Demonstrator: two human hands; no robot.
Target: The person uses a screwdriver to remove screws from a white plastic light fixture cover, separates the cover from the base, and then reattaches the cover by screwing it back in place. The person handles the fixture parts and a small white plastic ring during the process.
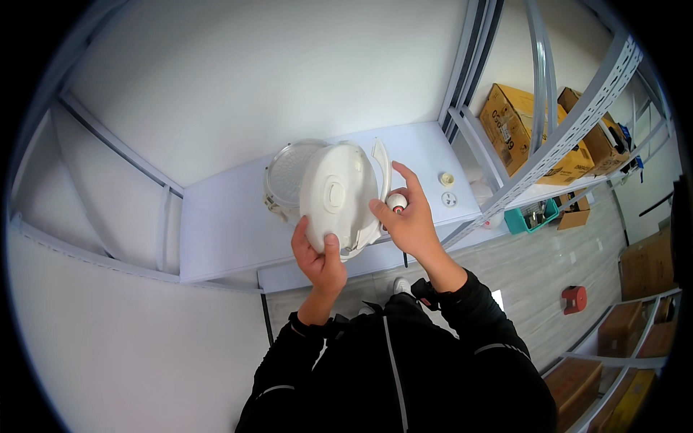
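Note first the pale bench point(224, 231) along the wall, and over its front edge find the white oval shell point(336, 191), held with its broad face turned up. Looks like moulded plastic: probably light for its bulk, stiff through the middle, slippery on the smooth curve, liable to crack at the thin rim if dropped. Best taken by that rim, thumb above and fingers beneath, not by the raised oval at centre. Partly hidden behind it, see the round plate point(290, 172), likely stiff too and better lifted by its edge. Among the hands, find the left hand point(321, 268) gripping the shell's lower left, thumb on the face, and the right hand point(416, 222) closed around a ball-ended tool point(396, 202), index finger stretched up beside the curved strip point(385, 173); impossible to tell whether touching it. Treat that slender strip as fragile, apt to bend or snap under load. Expect the tool to be light but prone to roll in the grasp. Smallest, at the bench's right: cream cap point(447, 178) and round disc point(450, 199), near each other, hard-looking, best pinched by the sides.
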